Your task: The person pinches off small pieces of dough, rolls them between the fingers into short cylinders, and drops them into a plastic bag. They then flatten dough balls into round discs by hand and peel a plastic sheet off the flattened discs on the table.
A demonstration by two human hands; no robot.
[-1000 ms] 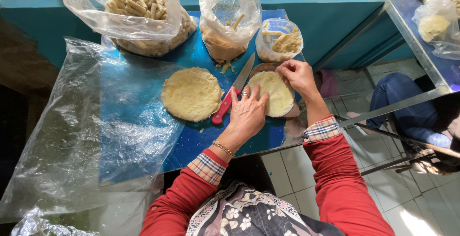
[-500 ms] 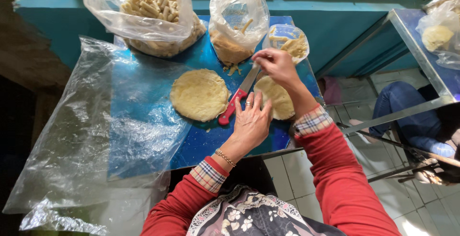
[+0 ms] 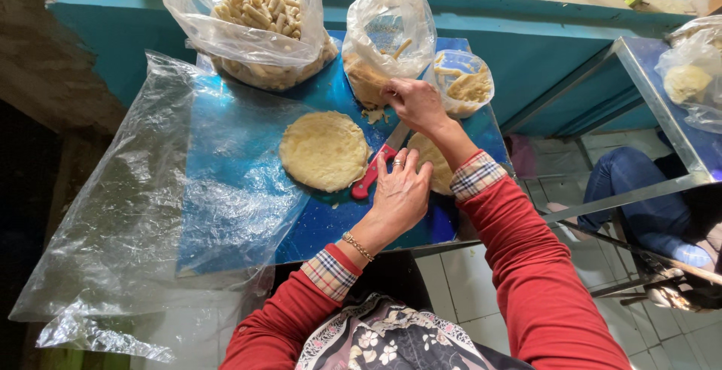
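Fingers of the right hand (image 3: 416,103) curl into the middle plastic bag (image 3: 387,43) at the surface's far edge, pinching filling, I judge. The left hand (image 3: 400,195), fingers spread, presses the nearer dough round (image 3: 435,167) toward the right edge, beside the red-handled knife (image 3: 374,171).

- We see a blue table (image 3: 248,212), partly covered by a clear plastic sheet (image 3: 135,212).
- On it lie two flat dough rounds (image 3: 325,150), a red-handled knife (image 3: 374,173) and three plastic bags (image 3: 256,20) of food.
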